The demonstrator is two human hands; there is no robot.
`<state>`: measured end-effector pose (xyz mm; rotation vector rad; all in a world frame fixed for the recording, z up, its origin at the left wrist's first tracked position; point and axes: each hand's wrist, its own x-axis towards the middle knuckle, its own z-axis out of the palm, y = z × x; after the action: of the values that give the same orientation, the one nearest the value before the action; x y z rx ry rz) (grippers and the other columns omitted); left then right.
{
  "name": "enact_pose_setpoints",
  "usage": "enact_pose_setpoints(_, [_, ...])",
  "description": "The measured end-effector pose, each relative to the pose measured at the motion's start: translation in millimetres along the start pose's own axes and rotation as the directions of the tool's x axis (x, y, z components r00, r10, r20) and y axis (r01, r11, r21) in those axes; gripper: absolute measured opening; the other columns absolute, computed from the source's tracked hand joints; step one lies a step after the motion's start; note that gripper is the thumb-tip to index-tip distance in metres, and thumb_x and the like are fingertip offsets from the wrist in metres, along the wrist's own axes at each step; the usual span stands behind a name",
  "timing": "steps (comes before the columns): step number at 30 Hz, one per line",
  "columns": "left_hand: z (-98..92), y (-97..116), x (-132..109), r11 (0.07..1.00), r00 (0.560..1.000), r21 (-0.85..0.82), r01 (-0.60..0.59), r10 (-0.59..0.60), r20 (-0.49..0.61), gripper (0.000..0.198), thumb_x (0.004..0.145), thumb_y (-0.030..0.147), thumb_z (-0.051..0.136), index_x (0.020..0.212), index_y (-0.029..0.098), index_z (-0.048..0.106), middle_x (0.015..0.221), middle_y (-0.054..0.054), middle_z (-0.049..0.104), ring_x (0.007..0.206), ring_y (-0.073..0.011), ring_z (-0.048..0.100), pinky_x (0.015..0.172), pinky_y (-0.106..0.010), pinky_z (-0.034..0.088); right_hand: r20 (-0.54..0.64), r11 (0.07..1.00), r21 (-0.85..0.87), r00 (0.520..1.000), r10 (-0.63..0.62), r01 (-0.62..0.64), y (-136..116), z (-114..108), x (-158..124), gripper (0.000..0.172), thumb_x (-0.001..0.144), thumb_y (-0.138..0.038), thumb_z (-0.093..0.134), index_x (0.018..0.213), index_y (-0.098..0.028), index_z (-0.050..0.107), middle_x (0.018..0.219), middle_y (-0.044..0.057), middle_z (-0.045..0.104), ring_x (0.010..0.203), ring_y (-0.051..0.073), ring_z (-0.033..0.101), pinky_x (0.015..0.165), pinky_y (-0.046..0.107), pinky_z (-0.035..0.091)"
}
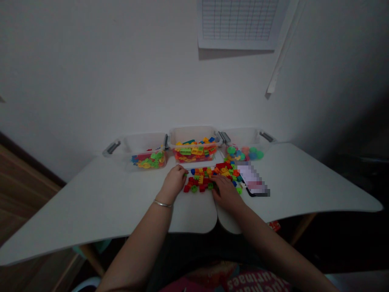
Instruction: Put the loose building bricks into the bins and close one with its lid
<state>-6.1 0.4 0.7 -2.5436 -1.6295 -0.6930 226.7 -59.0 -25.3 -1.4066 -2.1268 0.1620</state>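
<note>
Sorting pieces on a white table (91, 207) against a wall, seen from above and read from left to right. At far left stands a clear left container (133, 141), with green, yellow, red and blue small pieces (153, 161) visible through its near wall. Nearer and to its right, the left hand (174, 178), a silvery bracelet (163, 204) at its wrist, rests at the left edge of the brick pile; its fingertips are drawn together, but whether they grip a piece cannot be told. Beyond, at far centre, the middle container (194, 133) holds loose bricks (197, 151), chiefly yellow, orange, red and green. The brick pile (201, 179) lies on the table between the hands, near side of this container, with red bricks prominent. The right hand (227, 192) reaches in over the pile's near right part, fingers bent and touching it; any grasp is hidden. At far right, the right container (243, 136) holds rounded green and blue pieces (253, 154). A phone (251, 178), its screen pixelated, lies nearer, just right of the pile.
</note>
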Motion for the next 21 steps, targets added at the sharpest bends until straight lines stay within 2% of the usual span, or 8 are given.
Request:
enact_pose_setpoints(6, [7.1,-8,1,0.992,0.999,-0.126,-0.018,0.012,-0.047,0.022,0.081,0.008,0.053,0.094,0.017,0.069,0.095,-0.009,0.066,0.092,-0.0206,0.063,0.089,-0.035,0.051,0.011,1.0,0.011,1.0,0.01,-0.01,-2,-3,0,0.043,0.082,-0.014,0.049,0.124,-0.012,0.057,0.129,0.015,0.059,0.126,0.027,0.049,0.111,0.048,0.036])
enact_pose_setpoints(8, [4.9,-8,3,0.981,0.993,-0.193,-0.008,-0.015,-0.118,0.017,0.082,0.014,0.056,0.095,0.017,0.065,0.094,-0.008,0.064,0.088,-0.0197,0.062,0.084,-0.035,0.053,0.006,1.0,0.015,1.0,0.008,-0.008,-3,-3,0,0.043,0.081,-0.012,0.05,0.124,-0.011,0.058,0.129,0.015,0.059,0.126,0.026,0.049,0.111,0.047,0.036])
enact_pose_setpoints(10, [-1.4,-7,7,0.957,0.973,-0.289,-0.007,-0.06,-0.223,0.021,0.083,0.02,0.058,0.103,0.017,0.06,0.096,-0.007,0.062,0.086,-0.0184,0.061,0.078,-0.034,0.054,0.002,1.0,0.017,1.0,0.007,-0.007,-3,-4,0,0.044,0.081,-0.012,0.051,0.124,-0.011,0.057,0.129,0.015,0.059,0.126,0.026,0.049,0.111,0.047,0.035])
enact_pose_setpoints(12, [-12.3,-5,13,0.928,0.94,-0.368,-0.065,-0.067,-0.336,0.031,0.084,0.022,0.058,0.114,0.018,0.056,0.101,-0.007,0.06,0.087,-0.0171,0.06,0.077,-0.033,0.055,0.001,1.0,0.017,1.0,0.008,-0.008,-2,-4,0,0.044,0.081,-0.012,0.051,0.124,-0.012,0.057,0.129,0.015,0.059,0.126,0.026,0.049,0.111,0.048,0.036])
enact_pose_setpoints(14, [-27.4,-2,19,0.923,0.905,-0.357,-0.145,-0.022,-0.424,0.037,0.085,0.022,0.056,0.122,0.021,0.054,0.109,-0.007,0.058,0.095,-0.0173,0.059,0.083,-0.034,0.054,0.005,1.0,0.019,1.0,0.01,-0.011,-2,-4,0,0.044,0.081,-0.012,0.051,0.124,-0.012,0.057,0.129,0.015,0.059,0.126,0.026,0.049,0.11,0.048,0.037])
enact_pose_setpoints(17, [-53.4,4,33,0.946,0.854,-0.281,-0.161,-0.009,-0.52,0.026,0.084,0.018,0.056,0.109,0.021,0.063,0.103,-0.005,0.056,0.098,-0.0176,0.056,0.089,-0.036,0.053,0.009,1.0,0.02,1.0,0.01,-0.01,-1,-4,0,0.043,0.081,-0.014,0.051,0.124,-0.013,0.057,0.13,0.014,0.059,0.126,0.026,0.048,0.11,0.047,0.036])
enact_pose_setpoints(19, [-68.8,10,46,0.947,0.829,-0.296,-0.129,-0.061,-0.555,0.02,0.084,0.017,0.056,0.101,0.02,0.066,0.104,-0.005,0.054,0.096,-0.0162,0.057,0.086,-0.033,0.053,0.014,1.0,0.019,1.0,0.008,-0.009,-1,-5,0,0.043,0.081,-0.013,0.051,0.124,-0.013,0.057,0.13,0.014,0.059,0.126,0.026,0.048,0.111,0.048,0.036])
enact_pose_setpoints(21, [-80.2,15,58,0.938,0.84,-0.329,-0.104,-0.094,-0.534,0.02,0.085,0.016,0.054,0.101,0.019,0.066,0.108,-0.007,0.053,0.094,-0.0146,0.057,0.081,-0.029,0.054,0.021,1.0,0.018,1.0,0.007,-0.007,0,-5,0,0.043,0.082,-0.013,0.05,0.124,-0.012,0.057,0.13,0.014,0.059,0.126,0.027,0.048,0.111,0.047,0.035])
